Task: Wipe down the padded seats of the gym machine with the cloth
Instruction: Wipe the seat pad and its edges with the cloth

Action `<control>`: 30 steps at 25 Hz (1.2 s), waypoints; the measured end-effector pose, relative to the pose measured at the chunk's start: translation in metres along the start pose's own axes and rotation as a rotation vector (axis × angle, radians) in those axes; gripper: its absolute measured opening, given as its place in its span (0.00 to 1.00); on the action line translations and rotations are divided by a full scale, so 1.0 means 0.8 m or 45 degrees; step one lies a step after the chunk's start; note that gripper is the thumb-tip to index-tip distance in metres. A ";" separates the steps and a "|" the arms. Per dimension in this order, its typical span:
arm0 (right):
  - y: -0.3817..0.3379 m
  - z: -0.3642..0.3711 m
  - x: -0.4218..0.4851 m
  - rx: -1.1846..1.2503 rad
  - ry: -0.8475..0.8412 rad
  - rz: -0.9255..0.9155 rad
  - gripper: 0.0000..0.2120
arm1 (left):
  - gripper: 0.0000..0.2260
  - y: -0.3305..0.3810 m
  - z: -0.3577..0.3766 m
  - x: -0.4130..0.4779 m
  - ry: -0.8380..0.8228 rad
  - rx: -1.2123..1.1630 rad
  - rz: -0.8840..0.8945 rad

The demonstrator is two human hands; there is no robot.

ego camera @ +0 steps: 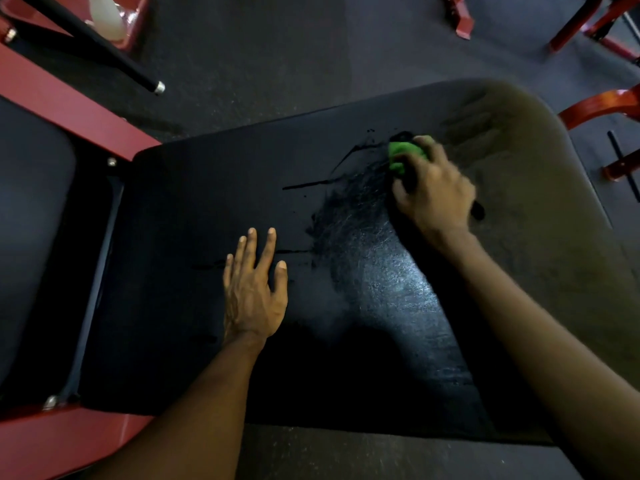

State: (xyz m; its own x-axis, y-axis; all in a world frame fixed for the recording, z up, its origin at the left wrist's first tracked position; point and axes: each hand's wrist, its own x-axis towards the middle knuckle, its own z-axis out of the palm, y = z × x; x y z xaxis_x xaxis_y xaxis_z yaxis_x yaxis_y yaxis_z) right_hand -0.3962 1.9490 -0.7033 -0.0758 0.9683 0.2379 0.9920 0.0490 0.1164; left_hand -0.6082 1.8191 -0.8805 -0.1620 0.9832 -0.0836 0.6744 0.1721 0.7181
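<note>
**Green cloth rubbing the far right of the padded seat**

The right hand is gripping the green cloth, a crumpled soft wad, with its fingers curled over it, and is pressing it onto the wide black vinyl padded seat towards the far right. The hand is showing motion blur, so the wiping stroke looks to be under way. The left hand is lying released and flat on the seat nearer the middle, fingers straight and spread, holding nothing and apparently bracing.

Between the two hands a glossy, damp-looking patch is showing. Thin dark liquid runs are trailing left from it. The greyer, dull-looking area beyond the cloth to the right is probably not yet cleaned, so the task seems to be partway through this seat.

The next move is likely calling for overlapping strokes into that dull zone and a pass left to catch the runs, with the free hand shifting out of the way.

A red-painted steel frame is bordering the seat on the left, with a second black pad beyond it that may be waiting its turn. Dark rubber floor is lying all around.

No brand, label or writing is legible anywhere.
</note>
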 end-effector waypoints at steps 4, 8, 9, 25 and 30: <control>-0.009 0.007 0.007 0.000 -0.146 -0.330 0.18 | 0.29 0.000 -0.001 0.000 -0.003 0.007 -0.008; 0.046 -0.013 0.050 -0.030 -0.054 -0.011 0.19 | 0.28 0.002 -0.001 0.000 0.027 -0.014 0.004; 0.045 -0.011 0.055 -0.034 -0.010 0.076 0.19 | 0.28 0.002 0.000 0.000 0.032 -0.024 0.005; 0.017 0.012 0.126 -0.089 -0.009 0.093 0.18 | 0.28 -0.002 0.004 0.002 0.038 -0.051 0.003; -0.064 0.037 0.074 -0.040 -0.180 -0.181 0.19 | 0.28 -0.001 0.004 0.001 0.039 -0.043 0.005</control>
State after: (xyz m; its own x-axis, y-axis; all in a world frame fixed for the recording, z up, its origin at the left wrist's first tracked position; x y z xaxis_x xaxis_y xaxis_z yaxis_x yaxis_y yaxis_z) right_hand -0.4485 2.0111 -0.7234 -0.1974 0.9771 0.0792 0.9686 0.1820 0.1696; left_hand -0.6066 1.8197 -0.8829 -0.1814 0.9816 -0.0600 0.6505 0.1655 0.7413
